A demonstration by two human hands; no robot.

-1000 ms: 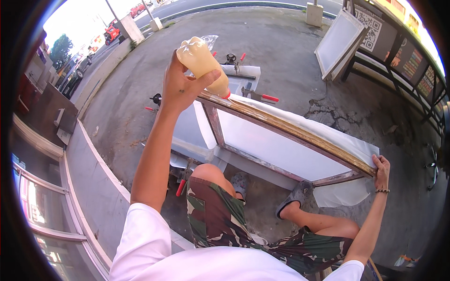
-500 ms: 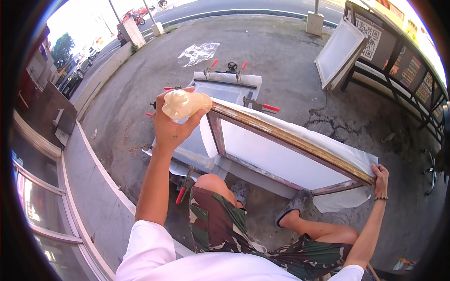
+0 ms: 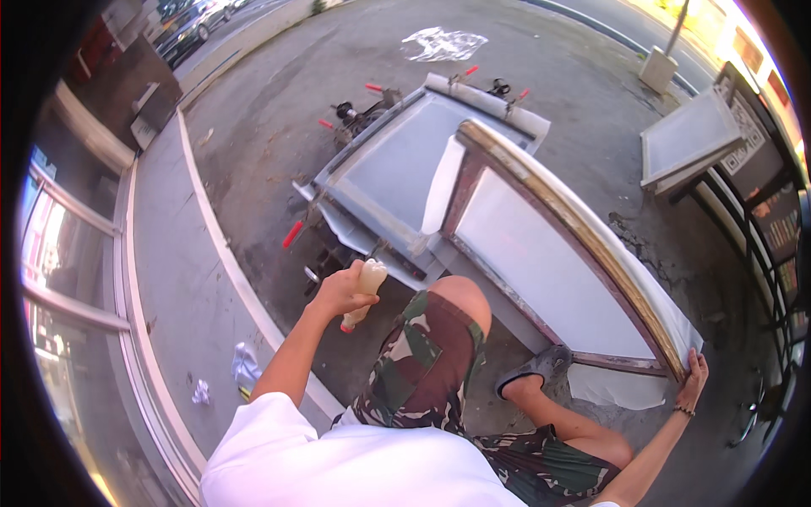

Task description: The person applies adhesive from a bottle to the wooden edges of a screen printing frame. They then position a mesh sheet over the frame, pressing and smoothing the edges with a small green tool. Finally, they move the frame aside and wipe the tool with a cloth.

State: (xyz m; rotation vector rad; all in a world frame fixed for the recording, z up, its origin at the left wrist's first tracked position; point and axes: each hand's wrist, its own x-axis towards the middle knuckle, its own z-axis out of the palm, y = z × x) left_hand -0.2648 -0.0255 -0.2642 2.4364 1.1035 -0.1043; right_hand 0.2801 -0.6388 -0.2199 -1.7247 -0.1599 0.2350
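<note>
A soft plastic bottle (image 3: 372, 275) of cream-coloured liquid is in my left hand (image 3: 340, 291), with my fingers wrapped round it. Its bottom points up and its reddish tip points down, left of my knee. On the right, my right hand (image 3: 693, 380) grips the near right corner of a wooden frame (image 3: 583, 232), which is tilted up on its edge. White sheet material (image 3: 549, 253) covers the frame and hangs loose past its edges. Beyond it, a low screen-like panel (image 3: 397, 156) lies flat, with red-handled clamps (image 3: 293, 234) round its sides.
A crumpled clear plastic sheet (image 3: 443, 44) lies on the concrete. Another white framed panel (image 3: 688, 139) leans against a dark rack (image 3: 743, 198) at right. A ledge and glass door (image 3: 72, 253) run along the left, with crumpled paper (image 3: 201, 392) on the ledge.
My left hand has brought the bottle down and toward me, away from the frame's far left corner. My right hand still grips the frame. The view has turned leftward.
</note>
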